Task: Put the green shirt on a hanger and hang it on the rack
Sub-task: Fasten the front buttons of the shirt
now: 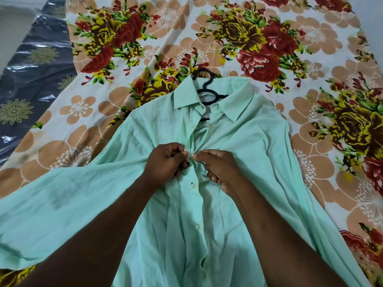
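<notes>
We see the green shirt (238,141) lying front-up on a floral bedsheet (165,27), its long axis running from the collar at the far end down toward us, with the hem end passing out of view at the bottom edge. The collar points away from us. A black hanger (207,88) sits inside the shirt, its hook poking out past the collar and lying flat on the sheet, well beyond where we grip.

Our left hand (165,162) and right hand (219,168) meet at the placket, fingertips nearly touching. The left pinches the placket edge on its side; the right is closed on the opposite edge, where a small pale button shows at the fingertips. Whether that button has gone through its hole we cannot tell. Just beyond the grip, toward the collar, the front gapes open and a strip of the hanger shows through. Nearer to us than the grip, two buttons sit along the placket. One sleeve spreads wide to the left of the grip, the other falls along the right side.
</notes>
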